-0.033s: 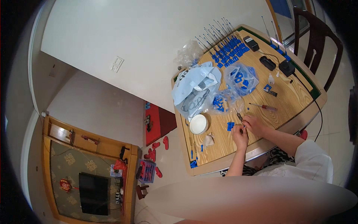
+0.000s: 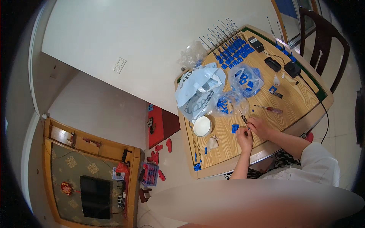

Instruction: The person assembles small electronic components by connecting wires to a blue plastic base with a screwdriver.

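Near the front edge of the wooden table point(image 2: 296, 108), the left hand point(image 2: 244, 137) and right hand point(image 2: 259, 127) meet, fingers pinched together on a small dark spring-like part point(image 2: 244, 118); too small to tell which hand grips it. Just beside them lies a blue piece point(image 2: 235, 128), a white round tub point(image 2: 202, 126) further left, a red-handled screwdriver point(image 2: 269, 109) to the right.

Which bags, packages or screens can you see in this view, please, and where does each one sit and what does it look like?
White plastic bag: crumpled, table's far left, grey print.
Clear bag: right of it, holds blue parts.
Smaller clear bag: in front, just beyond the hands.
Empty clear bag: table's far corner.
Television screen: dark rectangle in the wooden cabinet, lower left.
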The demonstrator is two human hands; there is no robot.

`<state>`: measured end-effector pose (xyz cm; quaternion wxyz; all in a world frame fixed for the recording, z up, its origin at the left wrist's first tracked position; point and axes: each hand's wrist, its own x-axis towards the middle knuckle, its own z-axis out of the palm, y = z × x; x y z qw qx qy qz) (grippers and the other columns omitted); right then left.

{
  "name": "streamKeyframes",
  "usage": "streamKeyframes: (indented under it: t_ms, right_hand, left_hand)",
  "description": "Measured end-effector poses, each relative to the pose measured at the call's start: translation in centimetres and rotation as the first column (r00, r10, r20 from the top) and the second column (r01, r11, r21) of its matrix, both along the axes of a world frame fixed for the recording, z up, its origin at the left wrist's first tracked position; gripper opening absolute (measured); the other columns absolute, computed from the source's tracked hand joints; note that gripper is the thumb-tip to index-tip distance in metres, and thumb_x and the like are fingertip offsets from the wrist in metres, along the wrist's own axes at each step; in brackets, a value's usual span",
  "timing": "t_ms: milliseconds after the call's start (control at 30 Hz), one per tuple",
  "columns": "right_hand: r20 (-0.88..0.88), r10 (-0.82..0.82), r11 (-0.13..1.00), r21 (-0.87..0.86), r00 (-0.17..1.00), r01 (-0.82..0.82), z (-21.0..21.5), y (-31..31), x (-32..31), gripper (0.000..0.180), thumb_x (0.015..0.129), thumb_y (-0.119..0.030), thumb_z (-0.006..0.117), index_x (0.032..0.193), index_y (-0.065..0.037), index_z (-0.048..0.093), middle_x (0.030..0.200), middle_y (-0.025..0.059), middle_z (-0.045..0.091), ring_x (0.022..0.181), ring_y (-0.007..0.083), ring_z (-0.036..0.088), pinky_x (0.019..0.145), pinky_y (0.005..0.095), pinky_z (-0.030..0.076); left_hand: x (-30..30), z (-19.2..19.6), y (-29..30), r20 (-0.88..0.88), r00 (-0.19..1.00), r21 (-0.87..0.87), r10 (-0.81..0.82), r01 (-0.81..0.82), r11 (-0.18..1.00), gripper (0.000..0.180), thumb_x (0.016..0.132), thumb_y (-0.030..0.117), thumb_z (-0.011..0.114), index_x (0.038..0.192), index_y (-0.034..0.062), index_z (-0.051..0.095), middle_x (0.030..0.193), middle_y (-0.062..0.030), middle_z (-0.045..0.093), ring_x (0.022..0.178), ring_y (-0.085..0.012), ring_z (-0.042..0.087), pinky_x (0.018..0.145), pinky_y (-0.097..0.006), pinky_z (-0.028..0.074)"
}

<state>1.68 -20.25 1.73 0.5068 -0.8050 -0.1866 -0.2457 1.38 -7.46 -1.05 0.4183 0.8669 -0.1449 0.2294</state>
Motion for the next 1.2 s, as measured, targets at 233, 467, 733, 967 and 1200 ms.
streamKeyframes:
  t_ms: [233,467,733,967,1200]
  right_hand:
    - [0.008,0.02,0.999,0.028,1.0,-0.02,-0.5,0.06,0.2,0.007,0.081,-0.005,0.055,0.086,-0.002,0.05,0.076,0.0158,0.05,0.071,0.0356,0.052,0.06,0.0412,0.041]
    - [0.024,0.009,1.0,0.021,1.0,-0.009,-0.56,0.12,0.24,0.007,0.081,-0.004,0.055,0.085,-0.002,0.049,0.076,0.0155,0.049,0.071,0.035,0.051,0.06,0.0402,0.041]
    - [0.018,0.011,1.0,0.027,1.0,-0.012,-0.33,0.11,0.21,0.008,0.081,-0.005,0.056,0.085,-0.002,0.05,0.077,0.0153,0.051,0.071,0.0349,0.053,0.06,0.0406,0.041]
    - [0.042,-0.002,1.0,0.01,0.999,0.002,-0.54,0.08,0.23,0.008,0.081,-0.005,0.056,0.086,-0.002,0.051,0.077,0.0152,0.051,0.071,0.0349,0.053,0.06,0.041,0.041]
    - [0.02,0.022,1.0,0.017,1.0,-0.023,-0.79,0.03,0.39,0.008,0.081,-0.005,0.055,0.085,-0.001,0.05,0.077,0.0156,0.051,0.071,0.0352,0.053,0.059,0.0413,0.041]
  left_hand:
    - [-0.11,0.09,-0.09,-0.03,0.999,0.025,0.021,-0.02,0.999,0.016,0.068,-0.001,0.069,0.073,0.0036,0.054,0.081,-0.0114,0.056,0.077,-0.0298,0.051,0.069,-0.038,0.041]
    - [-0.12,0.22,-0.04,-0.031,0.999,0.028,0.015,-0.015,1.0,0.016,0.068,-0.001,0.069,0.073,0.0033,0.054,0.079,-0.0115,0.055,0.077,-0.03,0.051,0.07,-0.037,0.041]
    - [-0.04,0.05,-0.03,-0.022,1.0,0.012,0.003,-0.003,1.0,0.017,0.068,-0.001,0.069,0.074,0.0033,0.054,0.081,-0.0116,0.056,0.076,-0.0298,0.051,0.069,-0.037,0.041]
    - [-0.03,-0.07,-0.12,-0.016,1.0,0.016,0.024,-0.024,1.0,0.016,0.068,0.0,0.069,0.073,0.0035,0.054,0.079,-0.0109,0.055,0.076,-0.0298,0.051,0.069,-0.038,0.041]
    - [-0.01,0.04,-0.1,-0.01,1.0,0.013,0.017,-0.016,1.0,0.017,0.068,0.0,0.069,0.073,0.0039,0.054,0.078,-0.0106,0.055,0.076,-0.0295,0.051,0.069,-0.038,0.041]
